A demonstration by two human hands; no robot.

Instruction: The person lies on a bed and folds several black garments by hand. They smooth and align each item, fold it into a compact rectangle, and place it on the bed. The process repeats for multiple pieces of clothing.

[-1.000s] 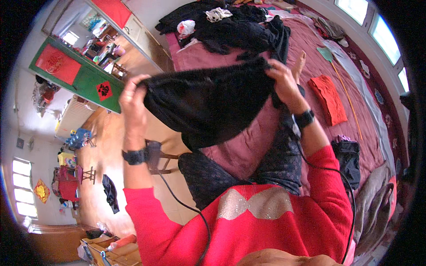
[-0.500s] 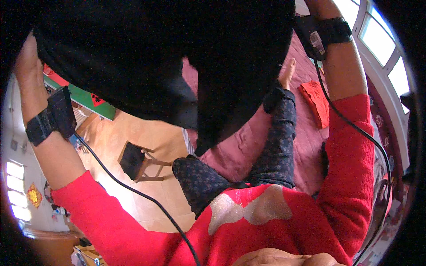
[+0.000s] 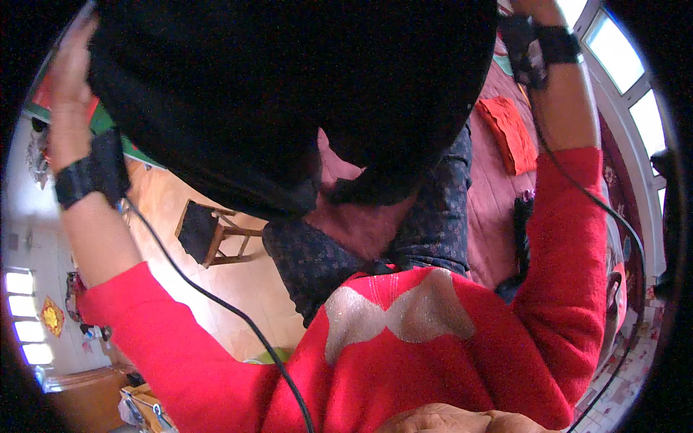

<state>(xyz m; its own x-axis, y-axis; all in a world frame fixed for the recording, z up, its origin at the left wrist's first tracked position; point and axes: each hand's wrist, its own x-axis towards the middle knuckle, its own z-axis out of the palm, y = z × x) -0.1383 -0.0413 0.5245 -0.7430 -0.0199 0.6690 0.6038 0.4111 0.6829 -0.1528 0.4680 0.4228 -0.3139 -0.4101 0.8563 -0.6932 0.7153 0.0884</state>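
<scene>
A large piece of black cloth, seemingly a garment (image 3: 289, 94), hangs raised in front of me and fills the upper middle. Its lower part splits around a gap. At the upper left, my left hand (image 3: 71, 79) is at the cloth's side edge, its fingers closed on the fabric. My right hand (image 3: 538, 7) is mostly cut off by the top edge; the cloth hangs stretched between both hands, but those right fingers are hidden. Black straps with small boxes circle both wrists, each trailing a cable.
I sit on a bed with a dark pink cover (image 3: 498, 238). A folded orange-red cloth (image 3: 509, 133) lies on it at right. On the tiled floor at left stands a wooden stool (image 3: 209, 234) with a dark seat. Windows (image 3: 613, 50) line the far right.
The black garment and my left hand have shifted right. The garment's lower edges have swung, and it now covers my foot and lower right leg. The view has tilted slightly.
</scene>
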